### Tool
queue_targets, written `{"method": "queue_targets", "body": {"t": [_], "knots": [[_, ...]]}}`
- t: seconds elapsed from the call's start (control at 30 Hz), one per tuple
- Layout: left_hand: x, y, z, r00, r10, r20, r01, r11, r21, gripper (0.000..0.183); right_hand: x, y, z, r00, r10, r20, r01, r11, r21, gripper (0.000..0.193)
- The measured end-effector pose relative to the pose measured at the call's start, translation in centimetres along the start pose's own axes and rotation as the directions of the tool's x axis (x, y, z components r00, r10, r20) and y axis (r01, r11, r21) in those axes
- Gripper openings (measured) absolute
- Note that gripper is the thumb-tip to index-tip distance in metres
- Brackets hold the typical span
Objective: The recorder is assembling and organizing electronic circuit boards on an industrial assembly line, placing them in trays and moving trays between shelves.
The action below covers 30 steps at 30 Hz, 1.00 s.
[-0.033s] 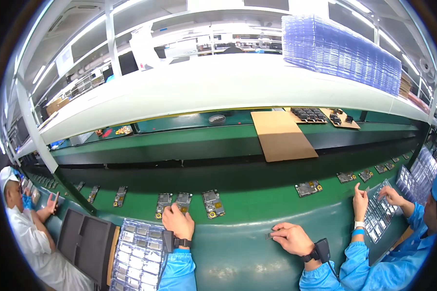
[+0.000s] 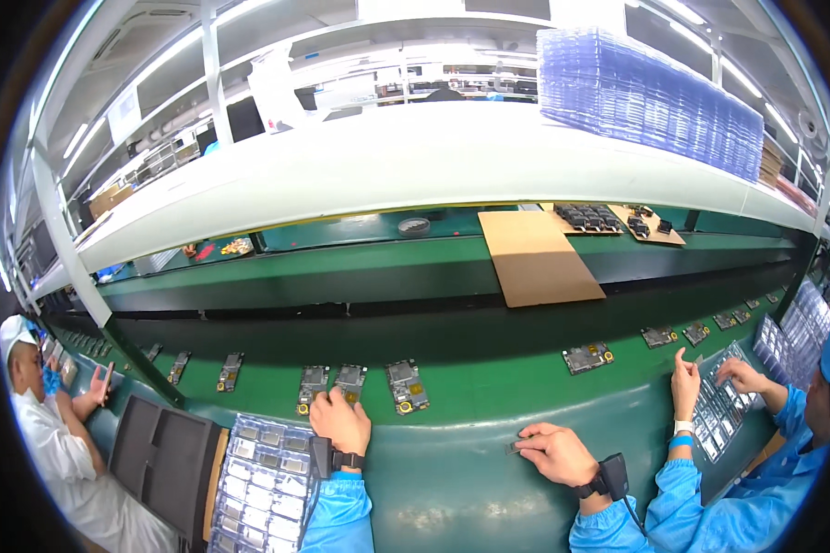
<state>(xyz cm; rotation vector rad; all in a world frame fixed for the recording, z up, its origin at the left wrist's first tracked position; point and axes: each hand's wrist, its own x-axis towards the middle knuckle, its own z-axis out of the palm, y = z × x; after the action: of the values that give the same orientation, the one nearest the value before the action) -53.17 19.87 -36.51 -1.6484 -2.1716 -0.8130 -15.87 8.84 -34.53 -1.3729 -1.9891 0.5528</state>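
My left hand (image 2: 341, 422) reaches to the near edge of two green-and-black circuit boards, its curled fingers covering the lower part of the right-hand board (image 2: 349, 376). The left-hand board (image 2: 314, 380) lies close beside the fingertips. Over the green bench, my right hand (image 2: 559, 453) pinches a small flat rectangular piece (image 2: 513, 449) between thumb and fingers; it looks grey with a dark edge. Just right of my left hand lies another circuit board (image 2: 404, 385) with a yellow ring at its corner. A clear plastic tray (image 2: 263, 484) of small flat rectangular parts sits left of my left forearm.
More circuit boards (image 2: 587, 358) line the green belt. A black tray (image 2: 161, 465) stands far left, near a person in white (image 2: 55, 433). At right, a co-worker's hands (image 2: 684, 387) are over another parts tray (image 2: 721, 410). Cardboard (image 2: 539, 263) leans behind the belt, beneath a white shelf (image 2: 387, 161).
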Motion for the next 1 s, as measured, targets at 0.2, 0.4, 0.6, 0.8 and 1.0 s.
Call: {"method": "queue_targets", "body": {"t": [0.2, 0.4, 0.6, 0.8, 1.0], "knots": [[0.6, 2.0, -0.4, 0.991, 0.023, 0.129, -0.022, 1.0, -0.012, 0.04, 0.1, 0.5, -0.6, 0.997, -0.079, -0.016, 0.078, 0.996, -0.042, 0.015], [1.5, -0.7, -0.3, 0.998, 0.061, 0.019, -0.05, 0.933, -0.356, 0.064, 1.4, 0.8, 1.2, 0.99, -0.144, 0.005, 0.144, 0.988, -0.05, 0.017], [2.1, 0.2, 1.0, 0.997, -0.058, 0.061, 0.083, 0.78, -0.62, 0.063, 0.3, 1.0, 0.3, 0.995, -0.104, 0.009, 0.104, 0.993, -0.054, 0.018], [0.4, 1.3, -1.5, 0.972, -0.192, 0.136, 0.179, 0.226, -0.958, 0.037, 1.0, 0.8, 1.7, 0.991, -0.113, -0.068, 0.112, 0.994, -0.009, 0.018], [-7.0, 3.6, -9.9, 0.825, 0.052, 0.562, 0.561, 0.031, -0.827, 0.038, 1.3, -4.1, 0.7, 0.844, -0.234, -0.482, 0.243, 0.969, -0.046, 0.021]]}}
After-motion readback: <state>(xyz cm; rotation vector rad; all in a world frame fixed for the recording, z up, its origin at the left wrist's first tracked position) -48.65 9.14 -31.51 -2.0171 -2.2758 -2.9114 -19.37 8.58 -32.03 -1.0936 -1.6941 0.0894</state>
